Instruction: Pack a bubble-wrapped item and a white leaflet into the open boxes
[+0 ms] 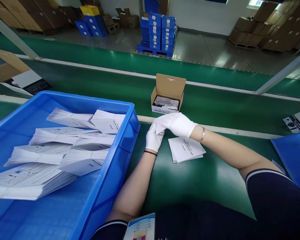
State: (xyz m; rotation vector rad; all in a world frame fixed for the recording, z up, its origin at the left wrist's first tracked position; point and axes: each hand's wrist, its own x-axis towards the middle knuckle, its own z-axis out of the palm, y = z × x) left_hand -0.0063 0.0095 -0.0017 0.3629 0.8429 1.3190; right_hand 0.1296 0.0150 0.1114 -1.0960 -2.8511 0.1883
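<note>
Green bench (202, 173) carries a small stack of white printed leaflets (186, 149) just right of the gloved left hand (154, 138). Gloved right hand (176, 124) clasps the left's fingertips, above the stack; neither grips paper

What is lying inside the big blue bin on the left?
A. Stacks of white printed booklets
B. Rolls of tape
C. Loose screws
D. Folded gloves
A: the blue bin holds several fanned stacks of white booklets, like the small stack lying on the green bench by the person's gloved hands.
</note>
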